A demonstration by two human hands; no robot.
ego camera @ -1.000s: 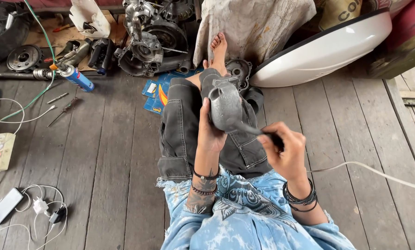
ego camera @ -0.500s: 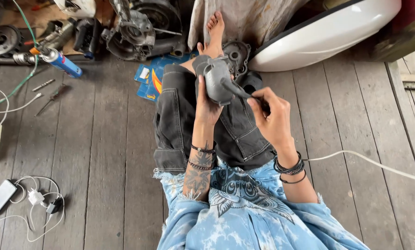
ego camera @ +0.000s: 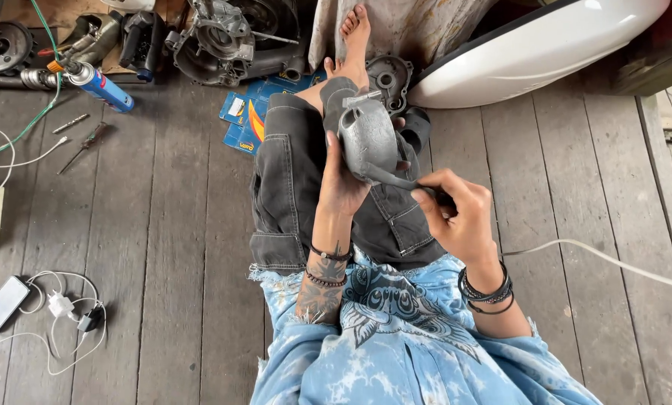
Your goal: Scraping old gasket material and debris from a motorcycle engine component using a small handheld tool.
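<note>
While seated on plank floor [ego camera: 163,247], person's left hand [ego camera: 341,187] cups grey metal casting [ego camera: 367,139] over lap – fingers wrapped behind it. Right hand [ego camera: 456,214] closed around dark tool [ego camera: 403,180] – tip touching casting. Engine parts [ego camera: 223,37] beyond.

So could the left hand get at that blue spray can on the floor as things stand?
Probably not readily: the left hand is holding the grey metal part, and the blue spray can lies far to the left. The floorboards between are bare.
</note>
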